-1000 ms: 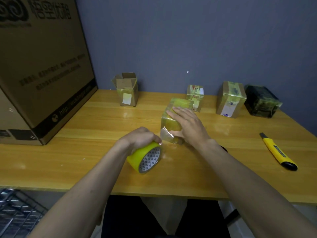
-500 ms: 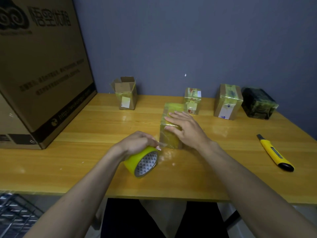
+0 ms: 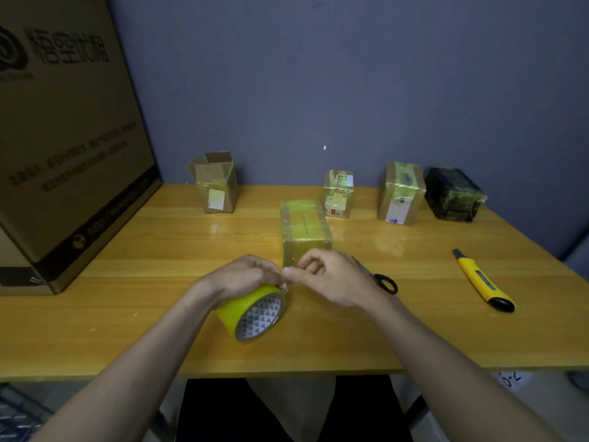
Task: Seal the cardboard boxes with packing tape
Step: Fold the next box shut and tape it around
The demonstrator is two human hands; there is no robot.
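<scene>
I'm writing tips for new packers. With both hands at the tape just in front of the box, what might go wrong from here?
1. The clear tape strip between the yellow tape roll and the small tape-wrapped cardboard box may fold onto itself where the left hand and right hand pinch it.
2. Neither hand steadies the box, so a pull might drag it.
3. The black-handled scissors lie beside the right wrist and might get knocked.
</scene>
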